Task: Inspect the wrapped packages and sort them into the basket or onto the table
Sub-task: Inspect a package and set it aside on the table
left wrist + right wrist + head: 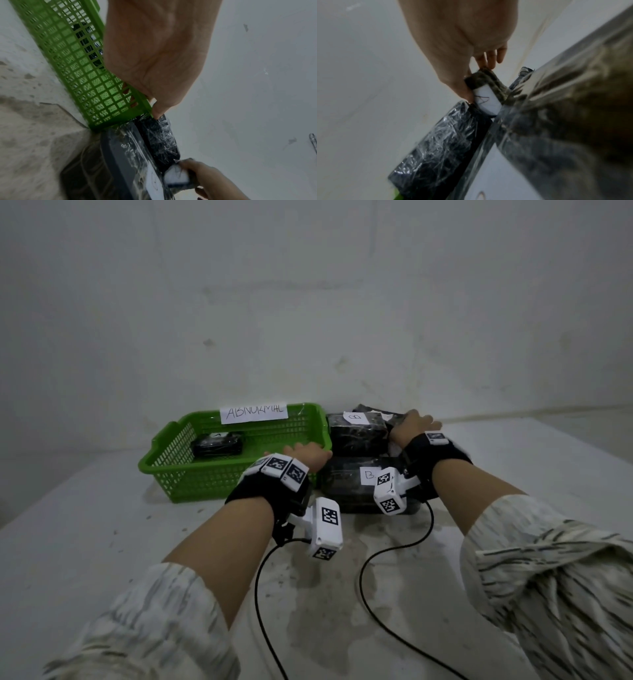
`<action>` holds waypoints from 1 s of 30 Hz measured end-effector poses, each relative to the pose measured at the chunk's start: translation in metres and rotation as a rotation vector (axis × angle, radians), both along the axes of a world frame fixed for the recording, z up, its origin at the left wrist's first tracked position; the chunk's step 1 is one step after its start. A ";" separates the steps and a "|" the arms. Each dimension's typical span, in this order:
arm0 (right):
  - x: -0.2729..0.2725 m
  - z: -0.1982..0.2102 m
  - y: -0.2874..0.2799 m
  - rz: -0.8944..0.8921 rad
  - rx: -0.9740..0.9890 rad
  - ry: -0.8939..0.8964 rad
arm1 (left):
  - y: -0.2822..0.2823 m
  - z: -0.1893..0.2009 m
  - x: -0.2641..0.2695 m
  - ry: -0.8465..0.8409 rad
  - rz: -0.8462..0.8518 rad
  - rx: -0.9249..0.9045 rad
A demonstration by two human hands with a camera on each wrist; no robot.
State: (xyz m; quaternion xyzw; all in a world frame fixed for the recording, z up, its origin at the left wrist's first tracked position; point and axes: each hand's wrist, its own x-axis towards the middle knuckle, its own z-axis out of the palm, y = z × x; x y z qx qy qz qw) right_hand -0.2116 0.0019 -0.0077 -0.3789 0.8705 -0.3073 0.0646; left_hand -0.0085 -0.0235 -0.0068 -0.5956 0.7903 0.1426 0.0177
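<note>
A green basket (191, 474) labelled ABNORMAL holds one black wrapped package (217, 446) marked A. Right of it lies a pile of black wrapped packages: a front one (346, 487) marked B, a middle one (356, 436) marked B, and more behind. My left hand (305, 455) grips the basket's near right corner (137, 94), with fingers inside the mesh wall and the thumb outside. My right hand (416, 424) reaches over the back of the pile. There it pinches a small dark package (488, 100) with a white label between thumb and fingers.
The grey table (102, 542) is stained and ends at a white wall (308, 302) just behind the basket and pile. Two black cables (363, 583) trail from the wrist cameras across the table's near part. The pile touches the basket's right side.
</note>
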 end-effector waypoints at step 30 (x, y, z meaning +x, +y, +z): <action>0.065 0.049 0.029 0.742 -0.492 -0.718 | 0.014 0.041 -0.015 1.243 -0.047 0.163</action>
